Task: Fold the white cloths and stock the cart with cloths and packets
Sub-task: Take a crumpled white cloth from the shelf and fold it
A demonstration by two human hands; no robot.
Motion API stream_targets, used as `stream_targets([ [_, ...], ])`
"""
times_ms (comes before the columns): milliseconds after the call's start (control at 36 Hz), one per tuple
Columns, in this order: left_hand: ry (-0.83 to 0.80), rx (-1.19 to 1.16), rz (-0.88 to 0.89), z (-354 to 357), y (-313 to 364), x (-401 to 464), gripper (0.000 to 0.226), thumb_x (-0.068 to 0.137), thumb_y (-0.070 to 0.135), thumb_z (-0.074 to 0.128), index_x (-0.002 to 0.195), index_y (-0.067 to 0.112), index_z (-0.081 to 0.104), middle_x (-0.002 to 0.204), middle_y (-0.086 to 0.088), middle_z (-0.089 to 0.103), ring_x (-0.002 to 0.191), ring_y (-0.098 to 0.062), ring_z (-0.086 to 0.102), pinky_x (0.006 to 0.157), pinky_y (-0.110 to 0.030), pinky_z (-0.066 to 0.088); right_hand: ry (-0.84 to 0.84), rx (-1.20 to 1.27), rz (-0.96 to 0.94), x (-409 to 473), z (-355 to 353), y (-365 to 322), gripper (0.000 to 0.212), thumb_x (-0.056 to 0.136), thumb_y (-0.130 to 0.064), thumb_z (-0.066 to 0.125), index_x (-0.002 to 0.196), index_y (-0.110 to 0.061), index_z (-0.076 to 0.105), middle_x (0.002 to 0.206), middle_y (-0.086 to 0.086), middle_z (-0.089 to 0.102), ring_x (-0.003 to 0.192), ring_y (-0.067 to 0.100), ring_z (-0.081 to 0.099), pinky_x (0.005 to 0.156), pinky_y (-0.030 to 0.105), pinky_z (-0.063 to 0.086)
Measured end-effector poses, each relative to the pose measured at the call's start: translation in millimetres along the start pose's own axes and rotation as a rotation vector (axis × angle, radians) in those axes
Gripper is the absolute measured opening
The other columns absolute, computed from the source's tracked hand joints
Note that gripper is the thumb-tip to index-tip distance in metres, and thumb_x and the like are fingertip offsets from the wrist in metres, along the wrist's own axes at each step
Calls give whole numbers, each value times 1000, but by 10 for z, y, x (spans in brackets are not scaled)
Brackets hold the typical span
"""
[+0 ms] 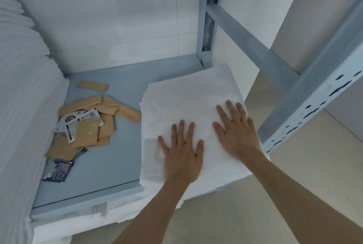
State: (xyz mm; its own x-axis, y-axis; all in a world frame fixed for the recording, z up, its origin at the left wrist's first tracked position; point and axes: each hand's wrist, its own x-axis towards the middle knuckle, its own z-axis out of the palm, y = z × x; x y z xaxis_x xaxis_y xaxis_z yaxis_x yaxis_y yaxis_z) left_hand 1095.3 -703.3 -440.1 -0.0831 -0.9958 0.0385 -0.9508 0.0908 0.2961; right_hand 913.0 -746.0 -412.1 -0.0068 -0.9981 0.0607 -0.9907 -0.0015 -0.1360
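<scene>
A stack of folded white cloths lies on the right side of the grey-blue shelf. My left hand presses flat on the near part of the top cloth, fingers spread. My right hand lies flat beside it, near the stack's right edge, fingers straight. A loose heap of tan packets with a few white and dark printed packets lies on the shelf to the left of the stack.
A tall pile of white cloths fills the left side. A grey perforated upright and a diagonal brace frame the shelf on the right. More white cloth shows below the shelf's front edge. Beige floor lies beyond.
</scene>
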Motion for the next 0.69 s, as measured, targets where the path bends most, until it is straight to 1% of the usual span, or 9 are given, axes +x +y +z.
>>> stream_targets([
  [194, -31, 14, 1, -63, -272, 231, 65, 96, 59, -1, 157, 40, 2, 168, 9, -2, 154, -13, -2, 118, -63, -2, -6, -1, 38, 46, 17, -147, 65, 99, -59, 18, 158, -32, 10, 167, -2, -2, 153, 27, -5, 119, 52, 21],
  [361, -53, -8, -14, -184, -521, 314, 73, 90, 63, -5, 158, 38, 4, 168, 10, -2, 154, -11, -3, 120, -60, -2, 15, 38, 12, 86, 81, -198, 66, 98, -61, 19, 157, -32, 12, 167, -3, -1, 152, 29, -3, 118, 53, 20],
  [444, -17, -25, -72, -215, -511, 248, 67, 98, 59, 11, 158, 33, 14, 167, 7, 8, 154, -15, 4, 121, -57, 3, 22, 84, 2, 84, 54, -147, 68, 98, -63, 24, 157, -32, 15, 167, -4, 1, 152, 27, -1, 117, 51, 22],
  [500, 8, -44, -140, -252, -515, 136, 63, 101, 55, 22, 158, 28, 19, 167, 3, 13, 153, -18, 9, 120, -57, 10, 30, 126, -1, 84, 27, -98, 71, 97, -63, 29, 157, -28, 16, 167, -3, 1, 152, 25, -1, 116, 49, 25],
  [556, 14, -28, -165, -311, -524, -33, 64, 101, 55, 24, 157, 24, 23, 166, -3, 18, 152, -23, 15, 119, -59, 16, 19, 141, 5, 92, -9, -47, 77, 95, -65, 33, 157, -25, 15, 166, 0, -2, 152, 27, -1, 114, 49, 29],
  [583, 17, 1, -134, -342, -526, -134, 65, 101, 56, 22, 156, 22, 26, 164, -6, 21, 151, -25, 18, 119, -59, 16, 2, 140, 16, 90, -22, -31, 79, 94, -67, 33, 157, -25, 13, 166, 0, -4, 151, 30, -2, 113, 50, 30],
  [639, 34, 60, 5, -409, -524, -351, 71, 99, 61, 15, 154, 20, 32, 162, -8, 27, 150, -25, 23, 121, -57, 14, -49, 162, 71, 76, -45, -40, 83, 91, -72, 34, 157, -28, 9, 165, -2, -10, 149, 39, 0, 112, 54, 30],
  [667, 39, 67, 100, -414, -488, -406, 75, 97, 65, 15, 154, 20, 34, 162, -8, 28, 150, -25, 24, 121, -57, 13, -63, 179, 108, 106, -54, -19, 84, 90, -73, 34, 157, -30, 7, 165, -5, -13, 147, 43, 6, 110, 56, 31],
  [694, 26, 69, 178, -412, -469, -500, 79, 94, 70, 19, 154, 20, 35, 163, -7, 27, 151, -25, 24, 121, -58, 14, -75, 190, 132, 108, -59, -29, 85, 89, -75, 34, 156, -31, 6, 164, -6, -14, 143, 45, 16, 107, 56, 35],
])
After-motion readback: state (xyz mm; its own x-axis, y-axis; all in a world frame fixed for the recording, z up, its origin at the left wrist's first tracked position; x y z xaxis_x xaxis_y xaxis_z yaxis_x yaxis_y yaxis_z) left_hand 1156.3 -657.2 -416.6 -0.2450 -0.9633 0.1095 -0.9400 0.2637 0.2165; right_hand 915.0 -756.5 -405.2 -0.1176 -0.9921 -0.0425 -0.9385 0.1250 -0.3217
